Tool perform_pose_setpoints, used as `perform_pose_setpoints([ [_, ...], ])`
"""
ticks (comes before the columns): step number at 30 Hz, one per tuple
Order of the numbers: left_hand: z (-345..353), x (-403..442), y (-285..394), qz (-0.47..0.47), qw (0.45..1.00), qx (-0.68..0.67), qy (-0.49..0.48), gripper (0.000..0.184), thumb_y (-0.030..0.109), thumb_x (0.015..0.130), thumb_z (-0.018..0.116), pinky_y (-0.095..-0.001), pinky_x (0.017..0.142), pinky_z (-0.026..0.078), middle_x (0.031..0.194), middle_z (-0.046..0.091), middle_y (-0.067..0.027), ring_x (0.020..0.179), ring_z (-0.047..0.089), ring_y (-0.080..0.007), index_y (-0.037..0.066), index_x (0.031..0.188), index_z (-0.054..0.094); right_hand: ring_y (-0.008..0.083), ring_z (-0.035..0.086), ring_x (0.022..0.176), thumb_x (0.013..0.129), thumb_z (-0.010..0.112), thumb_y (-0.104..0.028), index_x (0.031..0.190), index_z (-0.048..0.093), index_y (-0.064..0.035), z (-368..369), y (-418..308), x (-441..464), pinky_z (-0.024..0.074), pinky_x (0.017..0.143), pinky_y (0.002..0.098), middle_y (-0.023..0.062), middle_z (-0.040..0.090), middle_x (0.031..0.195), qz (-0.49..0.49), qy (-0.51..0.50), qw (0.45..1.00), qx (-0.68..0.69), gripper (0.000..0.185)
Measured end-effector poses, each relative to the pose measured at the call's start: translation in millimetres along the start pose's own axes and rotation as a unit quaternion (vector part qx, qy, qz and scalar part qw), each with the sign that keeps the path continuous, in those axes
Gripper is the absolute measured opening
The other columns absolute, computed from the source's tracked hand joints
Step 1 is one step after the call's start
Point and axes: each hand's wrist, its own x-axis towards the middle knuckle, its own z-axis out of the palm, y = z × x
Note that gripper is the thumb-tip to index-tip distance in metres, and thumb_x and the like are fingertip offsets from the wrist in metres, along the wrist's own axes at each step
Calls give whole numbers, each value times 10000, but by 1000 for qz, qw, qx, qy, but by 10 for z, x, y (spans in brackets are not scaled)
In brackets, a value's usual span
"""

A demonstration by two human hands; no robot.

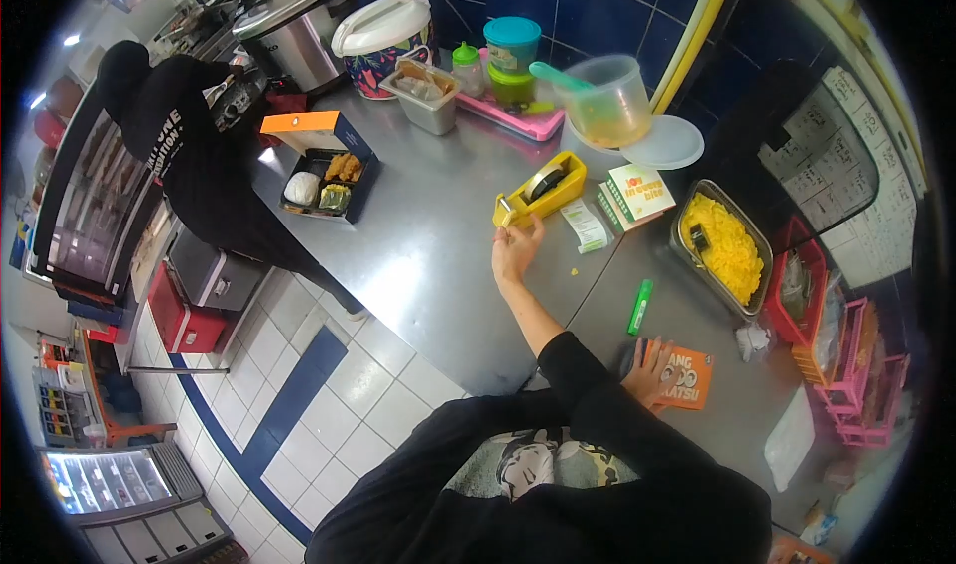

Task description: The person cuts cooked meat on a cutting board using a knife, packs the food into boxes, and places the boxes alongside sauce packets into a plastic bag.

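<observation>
My right hand (515, 251) reaches to the front end of a yellow tape dispenser (558, 198), its fingertips pinched on the tape at the cutter. My left arm passes beneath the right one, and my left hand (649, 373) lies with fingers spread on an orange box (687, 379) with printed lettering. Just above that box is a green marker (640, 307). Beside the dispenser are a printed paper slip (586, 227) and a stack of small white and green boxes (637, 196).
An open food box (327, 182) with rice and fried pieces stands left of the dispenser. A metal tray of yellow food (722, 245), pink baskets (851, 365) and plastic tubs (607, 106) line the wall side. A person in black (184, 126) works at the far left.
</observation>
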Motion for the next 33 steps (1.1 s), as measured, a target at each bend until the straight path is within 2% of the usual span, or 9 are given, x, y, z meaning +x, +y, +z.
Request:
perform_pose_setpoints([
  [4, 15, 83, -17, 0, 1000, -8, 8, 768, 531, 749, 638, -700, 997, 213, 1446, 211, -302, 1334, 208, -496, 100, 1340, 405, 224, 494, 940, 761, 660, 34, 677, 621, 39, 65, 23, 28, 426, 865, 355, 143, 277, 1381, -32, -11, 998, -58, 93],
  [10, 15, 203, -14, 4, 999, -30, 26, 762, 527, 754, 637, -700, 997, 213, 1444, 212, -305, 1332, 210, -500, 94, 1337, 406, 242, 462, 984, 757, 698, -18, 659, 646, -11, 319, -94, 4, 407, 886, 351, 132, 313, 1275, 10, 32, 990, 136, 111],
  [12, 53, 209, -60, 14, 999, -35, 18, 769, 539, 750, 638, -703, 996, 212, 1441, 207, -314, 1328, 205, -510, 95, 1333, 407, 249, 466, 975, 776, 695, -73, 630, 648, -31, 406, 4, -49, 417, 866, 354, 124, 337, 1201, -4, 87, 996, 10, 159],
  [19, 228, 196, -74, 20, 995, -78, 66, 735, 521, 753, 642, -702, 1003, 194, 1435, 192, -329, 1330, 183, -519, 89, 1308, 426, 255, 530, 885, 780, 676, -144, 673, 673, -14, 207, 406, 110, 445, 810, 367, 106, 488, 1008, 99, 35, 993, -54, 169],
  [21, 217, 179, -45, 12, 995, -80, 50, 735, 513, 745, 646, -701, 1003, 189, 1436, 216, -306, 1330, 187, -514, 92, 1308, 430, 242, 555, 826, 766, 665, -152, 724, 688, -9, 96, 636, 179, 466, 755, 361, 101, 528, 931, 47, 130, 971, -194, 152],
  [25, 140, 112, -121, 17, 998, -66, 12, 728, 492, 728, 653, -697, 1009, 177, 1422, 266, -280, 1332, 194, -500, 90, 1300, 449, 128, 555, 631, 861, 610, -163, 768, 657, -7, -324, 801, 270, 488, 477, 258, 49, 578, 804, 94, -5, 993, -72, 188],
  [27, 103, 83, -110, 18, 998, -64, 0, 723, 482, 722, 654, -695, 1013, 172, 1412, 283, -278, 1333, 197, -494, 85, 1294, 459, 90, 527, 612, 889, 599, -195, 796, 650, -34, -823, 267, 144, 502, 505, 261, 15, 567, 723, 211, -209, 955, -3, 192],
  [29, 53, 115, -146, 17, 998, -59, -6, 719, 473, 716, 656, -692, 1017, 167, 1402, 300, -275, 1334, 200, -488, 81, 1289, 470, 100, 511, 597, 869, 610, -105, 769, 633, 10, -1309, -328, 5, 457, 492, 247, 34, 547, 778, 177, -292, 940, -9, 154],
  [33, -72, 224, -173, 21, 999, -37, -19, 710, 455, 704, 659, -688, 1025, 157, 1383, 334, -271, 1337, 205, -476, 72, 1279, 491, 102, 508, 583, 857, 604, -71, 743, 601, 16, -2433, -1047, -104, 402, 531, 226, 42, 532, 823, 33, -282, 959, 20, 144],
])
